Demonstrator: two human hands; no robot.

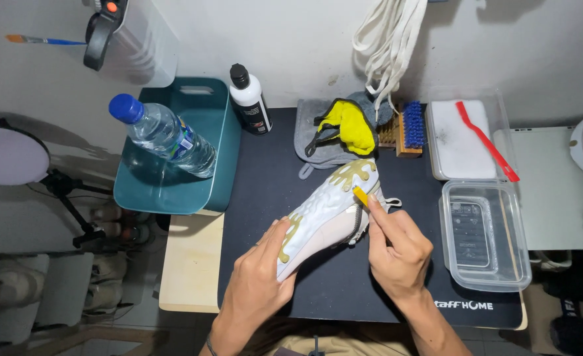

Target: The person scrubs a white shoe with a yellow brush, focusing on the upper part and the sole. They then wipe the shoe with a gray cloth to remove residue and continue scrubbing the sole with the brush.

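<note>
Centrally, left hand (260, 277) gripping white mesh shoe (324, 214) — right hand (397, 247) pinching yellow brush (361, 196)

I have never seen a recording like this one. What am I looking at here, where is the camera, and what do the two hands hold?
There is no machine here: a person works with two bare hands. The one picture comes from a camera worn on the head, looking down at a black mat on a table.

The left hand holds a white shoe with mustard-yellow trim from below, tilted. The right hand holds a small yellow tool against the shoe.

Around them lie a teal tub with a water bottle, a white bottle with a black cap, a grey cloth, a wooden brush with blue bristles, a red brush and a clear plastic box.
</note>
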